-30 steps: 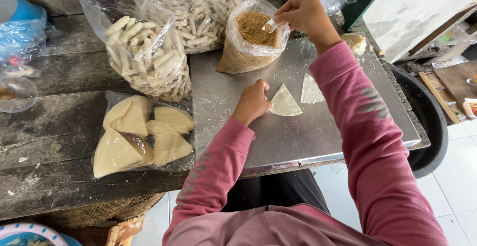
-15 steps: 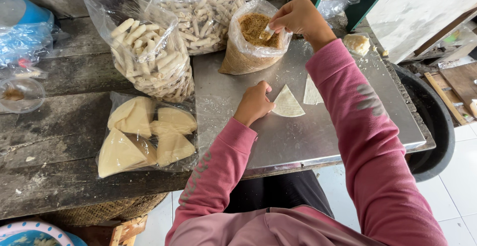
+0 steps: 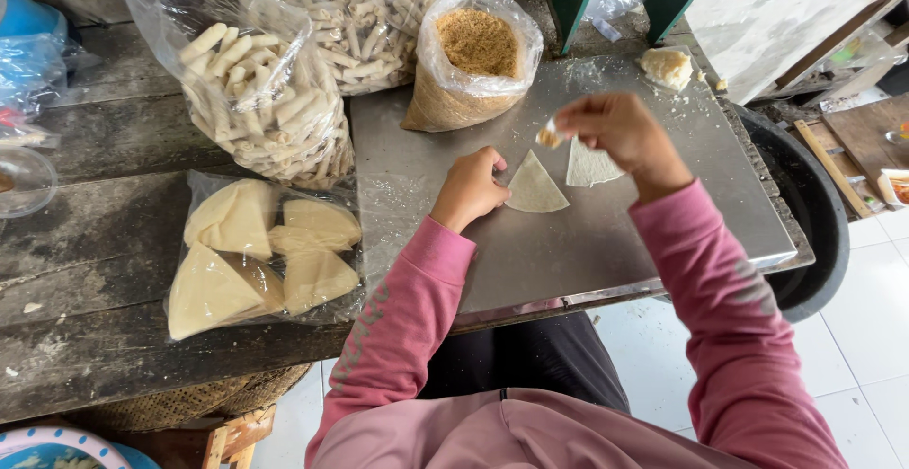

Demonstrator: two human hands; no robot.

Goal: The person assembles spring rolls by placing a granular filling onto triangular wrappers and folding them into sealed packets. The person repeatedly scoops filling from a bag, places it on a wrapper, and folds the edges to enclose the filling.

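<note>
Left hand [image 3: 471, 188] pressed down on the near-left edge of the triangular wrapper [image 3: 536, 188], lying flat on the metal sheet [image 3: 568, 251] atop the bench [image 3: 85, 270]. Right hand [image 3: 620, 133] pinched a spoon of filling [image 3: 549, 135] just above the wrapper. Best dropped at the wrapper's middle, clear of the edges, wrapper pinned flat. Second wrapper [image 3: 591, 165] just to the right.

The person wears a pink long-sleeved knit top, its ribbed cuffs ending at the wrists, with faint grey lettering along the left sleeve. Dark trousers show below. Both hands are bare.
</note>
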